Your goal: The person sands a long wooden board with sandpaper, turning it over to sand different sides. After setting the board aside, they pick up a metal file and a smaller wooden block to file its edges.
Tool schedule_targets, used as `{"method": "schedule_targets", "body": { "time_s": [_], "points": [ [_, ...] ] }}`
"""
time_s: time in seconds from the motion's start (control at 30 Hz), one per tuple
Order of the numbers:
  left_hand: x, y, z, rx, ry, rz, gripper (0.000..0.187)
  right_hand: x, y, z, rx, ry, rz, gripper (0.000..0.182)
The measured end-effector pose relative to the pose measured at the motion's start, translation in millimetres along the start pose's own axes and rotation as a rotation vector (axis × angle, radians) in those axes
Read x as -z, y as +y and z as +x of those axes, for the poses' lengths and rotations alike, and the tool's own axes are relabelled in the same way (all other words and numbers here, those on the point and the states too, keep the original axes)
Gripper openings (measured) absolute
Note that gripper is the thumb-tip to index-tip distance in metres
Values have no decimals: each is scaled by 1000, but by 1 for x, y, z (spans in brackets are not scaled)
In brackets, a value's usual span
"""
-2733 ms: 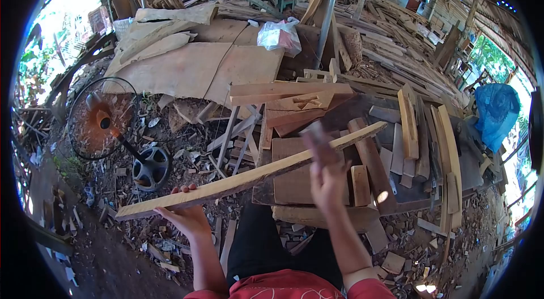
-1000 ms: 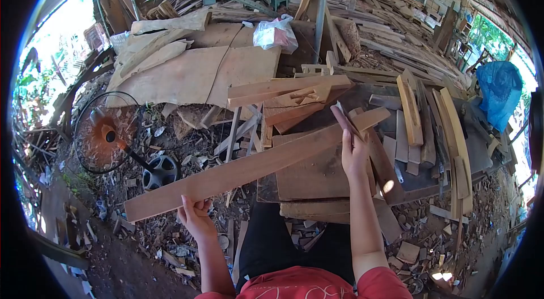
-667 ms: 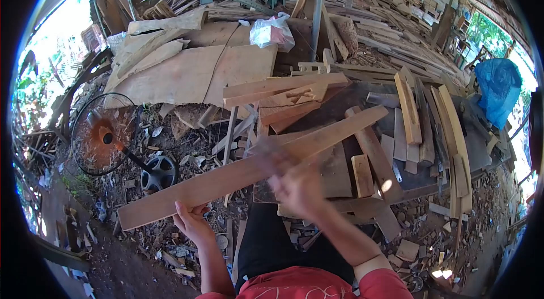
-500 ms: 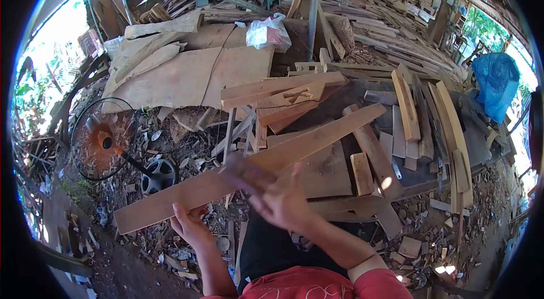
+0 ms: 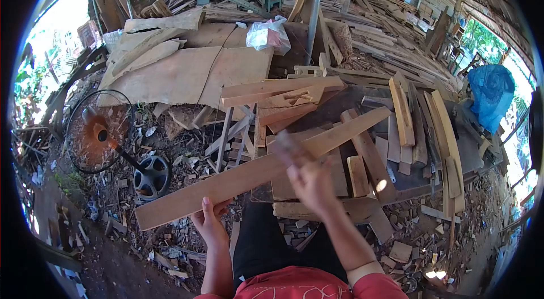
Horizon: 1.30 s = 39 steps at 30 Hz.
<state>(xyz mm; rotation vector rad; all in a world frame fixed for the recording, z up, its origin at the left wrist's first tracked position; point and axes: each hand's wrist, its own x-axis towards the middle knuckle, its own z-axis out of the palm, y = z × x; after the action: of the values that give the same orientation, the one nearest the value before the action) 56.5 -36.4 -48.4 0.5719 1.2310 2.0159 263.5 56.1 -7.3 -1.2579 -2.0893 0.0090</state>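
A long flat wooden board (image 5: 221,186) runs diagonally from the lower left up to the bench on the right. My left hand (image 5: 211,221) grips its lower edge near the left end, thumb on the face. Over the middle of the board is my right hand (image 5: 313,182), its fingers wrapped round a dark brown wooden block (image 5: 293,150) that is smeared by motion. Whether the block touches the board is hard to tell. Beyond the board lie notched wooden pieces (image 5: 292,101) in a stack.
A fan (image 5: 102,135) stands at left on littered ground. Right of the board, the bench (image 5: 419,182) carries a short block (image 5: 357,176) and several long pieces. A plastic bag (image 5: 268,35) lies on a large slab (image 5: 187,72). A blue bag (image 5: 492,95) hangs at far right.
My right hand and the dark block have moved up and right along the board. The board and my left hand have shifted a little to the right.
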Motion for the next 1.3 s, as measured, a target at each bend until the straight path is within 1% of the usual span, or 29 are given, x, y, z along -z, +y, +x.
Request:
{"method": "schedule_targets", "body": {
  "time_s": [0.03,0.07,0.1,0.13,0.2,0.23,0.27,0.3,0.33,0.37,0.43,0.47,0.5,0.57,0.6,0.67,0.73,0.8,0.83,0.87,0.9,0.97,1.0,1.03,1.07,1.13,1.23,1.27,1.3],
  "points": [
    [0,-1,0,6,21,-14,29,-4,-12,-9,69,-140,34,24],
    [1,-1,1,12,42,-27,29,-4,-11,-9,63,-140,34,24],
    [2,0,2,13,39,-23,29,-4,-10,-8,99,-56,68,25],
    [3,2,2,9,34,-16,29,-4,-7,-7,135,28,101,35],
    [6,3,4,8,29,-6,29,11,30,9,-116,117,-112,35],
    [8,3,5,47,37,-14,30,34,46,22,-614,-88,175,35],
    [8,3,5,86,46,-25,30,30,92,23,-510,80,6,40],
    [5,5,2,90,43,-27,30,35,116,26,-477,250,8,41],
    [0,9,-2,104,38,-47,29,36,131,30,-483,283,-184,43],
    [-4,12,-5,118,35,-69,29,33,138,26,-483,285,-190,43],
    [-8,13,-11,110,21,-76,30,43,89,35,-636,-15,-150,41],
    [-9,12,-13,98,9,-80,30,47,48,35,-730,-131,76,38],
    [-10,11,-12,99,16,-86,30,27,25,20,-443,33,147,33],
    [-9,8,-10,145,50,-54,31,0,-14,-8,-6,-93,-42,30],
    [-9,6,-10,148,56,-53,31,-3,-18,-12,-5,-100,-40,30],
    [-6,5,-8,148,39,-45,30,-8,-24,-16,150,83,135,30],
    [-2,4,-8,141,20,-41,30,10,3,-2,-155,-24,-27,36],
    [-1,1,-7,130,-3,-55,30,23,49,19,-655,-11,170,43],
    [0,-2,-8,140,-1,-56,29,32,68,25,-589,34,-103,35],
    [0,-3,-8,151,2,-57,29,18,109,21,-425,322,-139,42],
    [-2,-3,-8,150,1,-63,29,24,111,25,-403,342,-186,39],
    [-6,-2,-12,136,-33,-59,28,34,78,32,-620,51,-183,37],
    [-7,0,-13,141,-33,-61,28,37,47,32,-607,-44,-137,37],
    [-9,3,-13,143,-36,-58,27,30,24,25,-546,-60,54,36],
    [-10,4,-12,144,-38,-56,27,15,7,14,-402,-95,45,32],
    [-9,3,-11,141,-34,-60,30,0,-36,-11,2,-98,-16,29],
    [-3,-1,-12,138,-39,-29,32,8,-32,-9,1,-181,-8,28],
    [-2,-1,-11,133,-43,-2,30,23,-24,2,-177,-280,-65,29],
    [-3,0,-12,120,-62,-2,30,25,-2,9,-346,-155,66,31]
  ]
}}
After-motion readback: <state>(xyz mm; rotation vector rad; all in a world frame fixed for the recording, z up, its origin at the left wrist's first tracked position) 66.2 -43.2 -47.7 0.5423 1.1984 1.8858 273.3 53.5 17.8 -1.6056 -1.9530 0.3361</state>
